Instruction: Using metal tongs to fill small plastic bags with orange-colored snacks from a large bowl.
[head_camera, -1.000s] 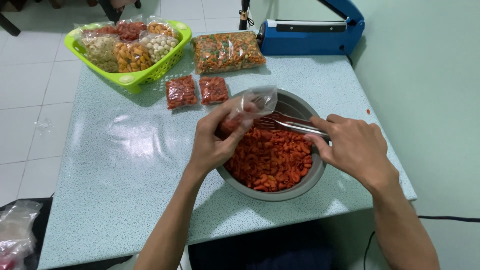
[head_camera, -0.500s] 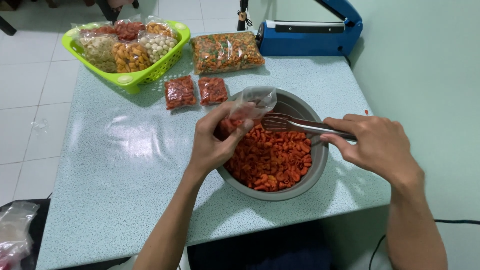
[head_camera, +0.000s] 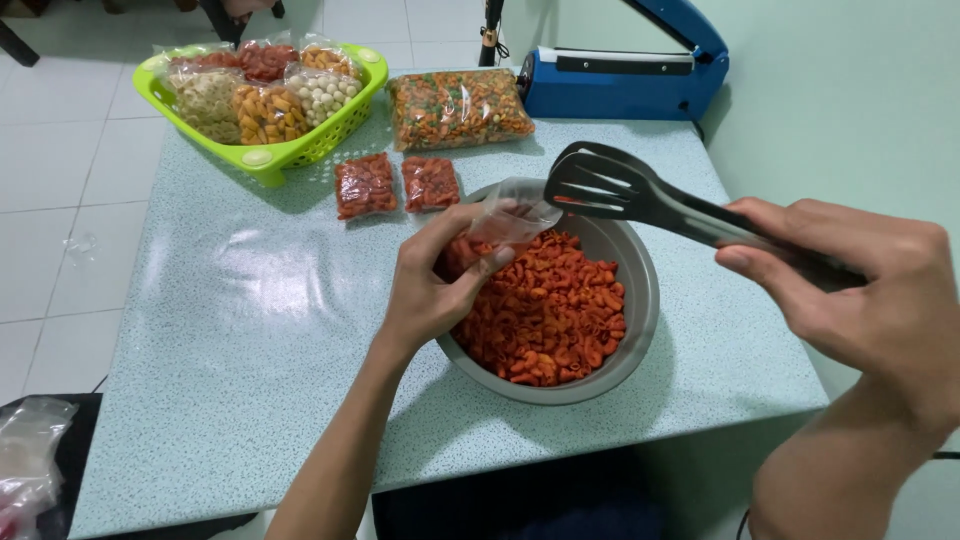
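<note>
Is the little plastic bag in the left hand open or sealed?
Open. The left hand holds the small clear bag over the metal bowl, mouth gaping.

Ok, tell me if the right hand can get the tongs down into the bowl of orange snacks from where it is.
Probably yes. The right hand holds the dark tongs above the bowl, and the snacks lie open below. Only the left hand with its small clear bag crowds the far-left rim.

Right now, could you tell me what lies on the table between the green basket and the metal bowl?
In the head view, two small sealed packets of red snacks lie side by side between the green basket and the metal bowl.
</note>
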